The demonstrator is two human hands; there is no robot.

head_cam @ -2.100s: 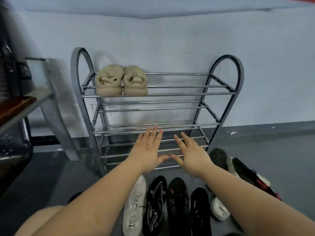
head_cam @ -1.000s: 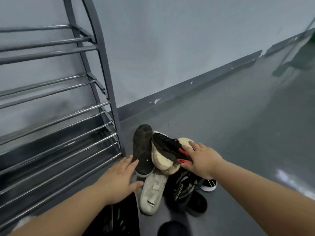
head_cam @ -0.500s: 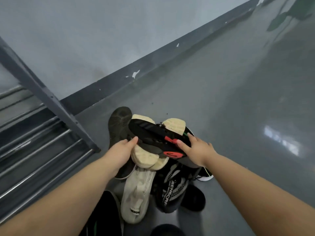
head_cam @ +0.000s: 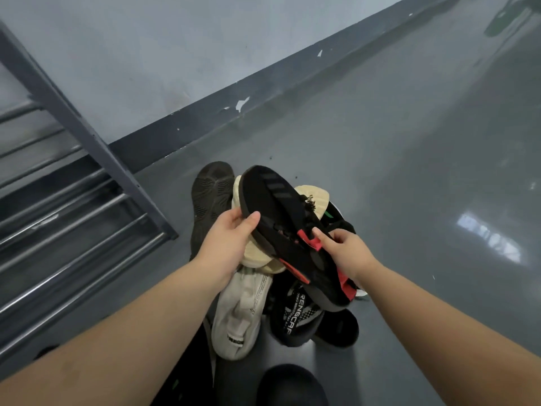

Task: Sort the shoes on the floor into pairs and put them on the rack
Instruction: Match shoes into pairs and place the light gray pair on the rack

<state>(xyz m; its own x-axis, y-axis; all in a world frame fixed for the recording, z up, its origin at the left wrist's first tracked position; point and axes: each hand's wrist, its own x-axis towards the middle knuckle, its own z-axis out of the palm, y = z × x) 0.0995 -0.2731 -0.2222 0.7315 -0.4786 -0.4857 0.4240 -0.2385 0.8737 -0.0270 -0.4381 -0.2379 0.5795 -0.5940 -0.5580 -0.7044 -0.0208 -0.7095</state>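
a: what are the hands doing?

b: both hold the black knit sneaker with red accents (head_cam: 281, 218). the left hand (head_cam: 231, 238) grips its toe end, thumb on top and fingers curled under. the right hand (head_cam: 345, 250) pinches it near the red pull tab at the collar.

a: where is that shoe?

b: lifted above the heap of shoes on the grey glossy floor (head_cam: 409, 171), tilted, toe pointing up and away towards the wall.

a: and below it?

b: a pair of cream-soled shoes lying sole up (head_cam: 310, 197) right beneath, a dark shoe with its grey tread showing (head_cam: 210, 197) to the left, an off-white canvas sneaker (head_cam: 240, 315) nearer the person, and a black and white lettered sneaker (head_cam: 295, 315) just beside it. a black rounded shoe toe (head_cam: 292, 385) sits at the bottom edge.

a: the rack?

b: the grey metal shoe rack with chrome bars (head_cam: 73, 200) stands at the left, against the pale wall (head_cam: 146, 54), near the heap.
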